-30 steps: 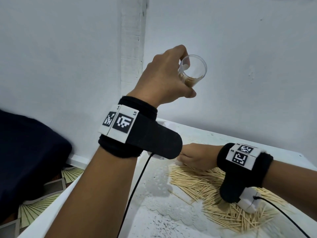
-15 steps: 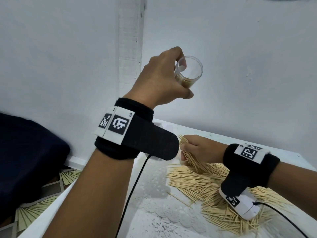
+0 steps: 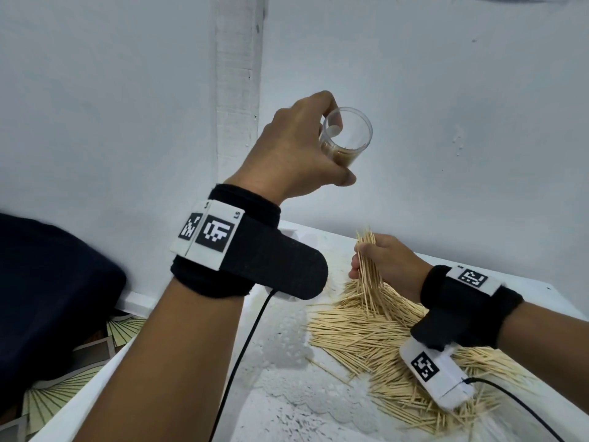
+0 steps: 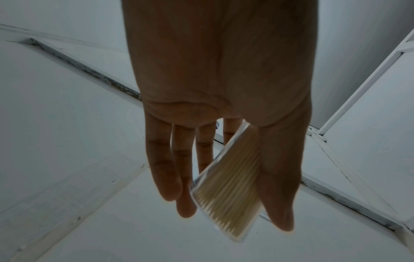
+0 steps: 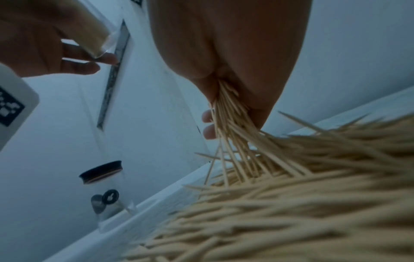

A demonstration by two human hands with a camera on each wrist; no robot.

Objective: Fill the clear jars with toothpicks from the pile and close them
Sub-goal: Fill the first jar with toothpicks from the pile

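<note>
By the wall [image 5: 56, 141], only the right wrist view shows a lidded jar [image 5: 105, 187].

The left hand [image 3: 296, 148] is raised high, fingers and thumb curled in a grip. The right hand [image 3: 387, 266] sits low above the table's far edge, fingers bunched closed, wrist bent.

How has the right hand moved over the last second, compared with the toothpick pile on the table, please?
Yes. The right hand has risen from lying flat on the toothpick pile and now grips an upright bunch of toothpicks just above it.
</note>
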